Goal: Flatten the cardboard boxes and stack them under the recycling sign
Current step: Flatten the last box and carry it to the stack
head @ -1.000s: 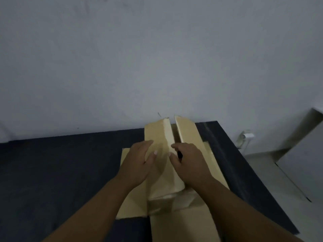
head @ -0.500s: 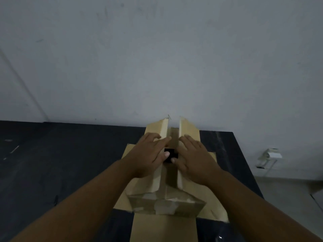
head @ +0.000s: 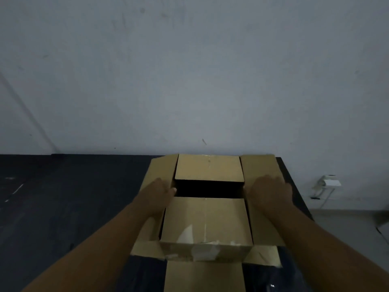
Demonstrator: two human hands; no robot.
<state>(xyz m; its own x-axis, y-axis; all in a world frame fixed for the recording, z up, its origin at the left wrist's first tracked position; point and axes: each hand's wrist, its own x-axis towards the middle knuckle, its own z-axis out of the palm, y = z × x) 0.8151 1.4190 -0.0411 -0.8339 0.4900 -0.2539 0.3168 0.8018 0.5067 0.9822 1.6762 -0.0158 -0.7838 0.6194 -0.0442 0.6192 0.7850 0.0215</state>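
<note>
My left hand (head: 156, 193) and right hand (head: 270, 191) lie flat, gripping nothing, and press the 2 outer flaps (head: 259, 167) of the cardboard box (head: 206, 220) wide on the dark table (head: 63, 207). Top opened, I judge. Collapsing and stacking remain, and no sign is in view.

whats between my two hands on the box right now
Head view: the dark opening of the brown cardboard box, bordered by its far and near inner flaps, lies between the left hand and right hand.
</note>
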